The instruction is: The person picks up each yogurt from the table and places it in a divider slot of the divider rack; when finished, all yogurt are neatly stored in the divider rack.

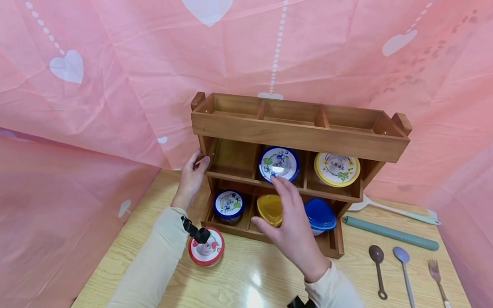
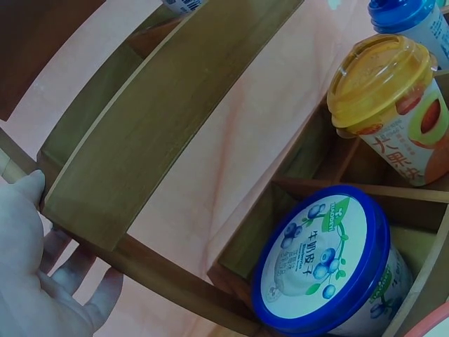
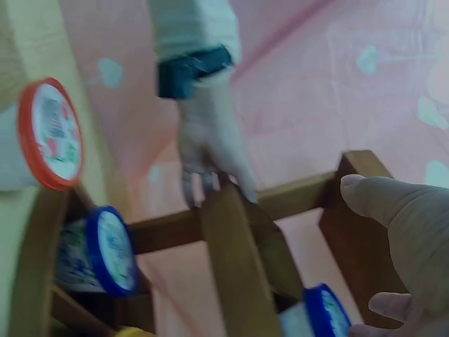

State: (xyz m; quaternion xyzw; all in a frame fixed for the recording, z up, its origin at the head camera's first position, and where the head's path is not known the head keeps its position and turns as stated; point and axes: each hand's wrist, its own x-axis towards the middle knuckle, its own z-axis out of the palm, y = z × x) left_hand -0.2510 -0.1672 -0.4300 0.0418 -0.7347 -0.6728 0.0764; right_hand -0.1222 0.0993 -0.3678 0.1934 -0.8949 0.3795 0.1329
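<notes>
A three-tier wooden shelf (image 1: 299, 134) stands on the table, its tiers divided into compartments. My left hand (image 1: 191, 181) grips its left side at the middle tier; in the left wrist view, the thumb lies on the tier's corner and the fingers reach around the frame. My right hand (image 1: 290, 226) is held in front of the lower tiers with fingers extended and nothing in it. Behind it, a yellow-lidded cup (image 1: 268, 208) and a blue-lidded cup (image 1: 320, 213) sit in the bottom tier, with a blue-rimmed tub (image 1: 229, 204) at left.
The middle tier holds another blue-rimmed tub (image 1: 279, 162) and a yellow-rimmed tub (image 1: 337, 169). A red-rimmed tub (image 1: 206, 247) stands before the shelf. Right of it lie a spatula (image 1: 394, 209), a green rod (image 1: 390, 232), two spoons (image 1: 376, 261) and a fork (image 1: 440, 287). Pink cloth hangs behind.
</notes>
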